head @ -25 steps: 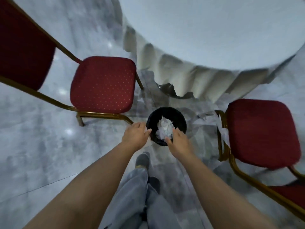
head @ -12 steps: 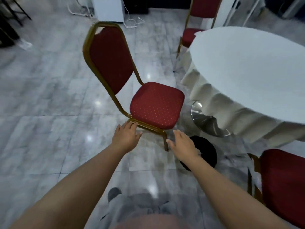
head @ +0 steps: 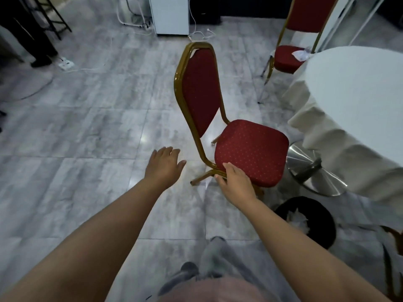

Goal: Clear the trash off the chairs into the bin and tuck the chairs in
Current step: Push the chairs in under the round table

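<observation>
A red chair with a gold frame point(head: 250, 149) stands pulled out from the round white-clothed table point(head: 359, 94), its seat bare. My right hand point(head: 236, 184) lies with fingers spread against the seat's near corner, thumb by the gold frame. My left hand point(head: 164, 164) hovers open over the floor, left of the chair and apart from it. The black bin point(head: 325, 232) sits on the floor at lower right with crumpled white paper point(head: 297, 219) inside. A second red chair point(head: 287, 57) at the far side of the table carries pale trash point(head: 302, 54) on its seat.
The table's chrome base point(head: 314, 171) stands just right of the near chair. Part of another chair's frame point(head: 392, 236) shows at the right edge. A white cabinet point(head: 172, 14), loose cables and a power strip point(head: 65, 64) lie at the back. A person's dark legs point(head: 37, 40) stand upper left.
Both hands have left the bin and risen toward the near chair. My view has lifted and swung left. My right hand has reached the seat's corner; the left has spread wider to the left.
</observation>
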A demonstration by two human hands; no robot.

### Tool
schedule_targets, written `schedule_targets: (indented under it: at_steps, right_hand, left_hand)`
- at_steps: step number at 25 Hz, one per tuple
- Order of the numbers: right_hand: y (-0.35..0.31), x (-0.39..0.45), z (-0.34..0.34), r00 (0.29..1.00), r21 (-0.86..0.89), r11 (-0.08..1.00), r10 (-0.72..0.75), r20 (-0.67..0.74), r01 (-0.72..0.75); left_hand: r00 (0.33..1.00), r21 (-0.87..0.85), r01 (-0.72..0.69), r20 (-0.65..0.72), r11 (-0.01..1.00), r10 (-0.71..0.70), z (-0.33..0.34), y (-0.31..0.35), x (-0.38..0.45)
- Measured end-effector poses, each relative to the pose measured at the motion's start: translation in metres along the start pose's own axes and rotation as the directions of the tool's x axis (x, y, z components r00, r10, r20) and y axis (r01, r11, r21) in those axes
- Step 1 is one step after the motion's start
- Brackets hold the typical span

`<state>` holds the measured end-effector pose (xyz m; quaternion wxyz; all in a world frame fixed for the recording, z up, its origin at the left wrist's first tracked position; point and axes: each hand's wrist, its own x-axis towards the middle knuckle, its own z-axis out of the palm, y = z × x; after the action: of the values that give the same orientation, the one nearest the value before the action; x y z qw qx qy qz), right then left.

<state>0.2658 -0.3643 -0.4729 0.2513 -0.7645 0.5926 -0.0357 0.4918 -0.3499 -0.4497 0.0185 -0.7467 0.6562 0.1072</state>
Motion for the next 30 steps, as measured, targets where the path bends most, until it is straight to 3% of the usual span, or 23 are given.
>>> schedule_targets:
  at_steps: [5, 10, 20, 23, 30]
  right_hand:
    - [-0.051, 0.077, -0.004, 0.992, 0.036, 0.999, 0.031, -0.124, -0.027]
    - [-0.097, 0.169, -0.002, 0.972, 0.151, 0.985, 0.118, -0.204, -0.088]
    - [-0.204, 0.314, -0.033, 0.855, 0.26, 0.945, 0.298, -0.424, -0.2]
    - [-0.235, 0.36, -0.038, 0.771, 0.29, 0.915, 0.396, -0.499, -0.282]
    - [-0.277, 0.421, -0.036, 0.565, 0.352, 0.775, 0.626, -0.537, -0.525]
  left_hand:
    - [0.995, -0.082, -0.07, -0.083, 0.994, 0.063, -0.03, -0.038, 0.072]
    - [0.978, -0.03, -0.167, -0.131, 0.985, 0.162, -0.072, -0.074, 0.167]
    - [0.897, -0.018, -0.419, -0.162, 0.908, 0.411, -0.141, -0.136, 0.345]
    - [0.84, -0.032, -0.535, -0.125, 0.844, 0.528, -0.152, -0.151, 0.402]
    - [0.629, -0.012, -0.778, -0.017, 0.628, 0.778, -0.174, -0.165, 0.505]
